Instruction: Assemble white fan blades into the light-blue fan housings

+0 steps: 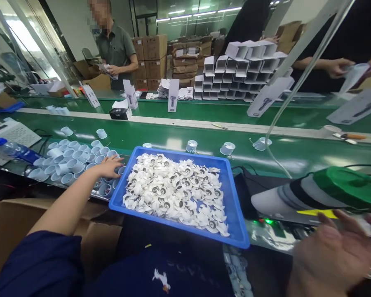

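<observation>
Both hands spread open and empty: left hand (pixel 109 167) at a blue plastic tray's (pixel 121 181) left rim, right hand (pixel 332 258) farther off, lower right.

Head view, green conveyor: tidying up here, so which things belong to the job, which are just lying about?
Belonging: left hand, near white plastic cups; blue plastic tray of white parts; open right hand.
Lying about: brown cardboard cartons; blue plastic bottle.

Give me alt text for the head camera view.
A person's left hand rests beside a blue tray heaped with white parts, next to loose white cups on a green conveyor; the open right hand hovers at lower right.
</observation>
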{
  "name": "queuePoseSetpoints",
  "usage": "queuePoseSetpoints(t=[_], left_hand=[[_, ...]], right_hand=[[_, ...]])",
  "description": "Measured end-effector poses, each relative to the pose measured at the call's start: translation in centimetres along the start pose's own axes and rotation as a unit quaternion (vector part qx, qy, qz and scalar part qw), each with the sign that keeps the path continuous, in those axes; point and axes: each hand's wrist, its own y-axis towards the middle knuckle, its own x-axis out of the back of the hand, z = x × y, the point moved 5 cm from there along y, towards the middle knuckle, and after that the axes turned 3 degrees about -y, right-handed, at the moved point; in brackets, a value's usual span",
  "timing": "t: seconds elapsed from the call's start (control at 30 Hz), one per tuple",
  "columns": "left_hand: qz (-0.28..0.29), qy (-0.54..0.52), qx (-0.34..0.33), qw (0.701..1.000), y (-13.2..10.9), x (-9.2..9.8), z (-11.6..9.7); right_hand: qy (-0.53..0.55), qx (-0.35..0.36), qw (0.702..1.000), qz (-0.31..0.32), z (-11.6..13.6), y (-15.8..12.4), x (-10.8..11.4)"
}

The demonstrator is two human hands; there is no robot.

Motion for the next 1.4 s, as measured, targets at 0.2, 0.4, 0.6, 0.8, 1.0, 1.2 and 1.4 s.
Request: queuePoseSetpoints(t=[0.2,0.4,0.6,0.8,1.0,1.2,1.4], left_hand=[[-0.012,-0.039,0.017,0.999,0.5,-0.7,0.4],[-0.044,-0.054,0.019,0.997,1.7,-1.3,1.2],[-0.088,-0.074,0.002,0.993,1.6,-0.5,0.4],[-0.17,-0.099,-0.035,0.98,0.8,0.4,-1.5],[-0.271,-0.229,-0.003,0.935,-0.5,2.5,0.4],[-0.343,-0.48,0.043,0.806,-0.4,3.7,1.2],[-0.312,-0.695,-0.047,0.646,-3.4,7.1,-4.3]], right_hand=[[-0.043,0.036,0.99,0.126,-0.8,0.4,-0.4],[-0.125,0.041,0.983,0.125,-0.9,0.0,1.4],[-0.146,0.041,0.982,0.112,-0.9,-0.7,1.7],[-0.095,0.021,0.991,0.086,-0.7,-1.1,1.8],[-0.013,0.036,0.999,0.039,0.0,-1.0,1.9],[-0.04,0.049,0.998,-0.006,0.4,-0.9,2.3],[-0.018,-0.036,0.999,0.035,1.3,-1.6,1.1]])
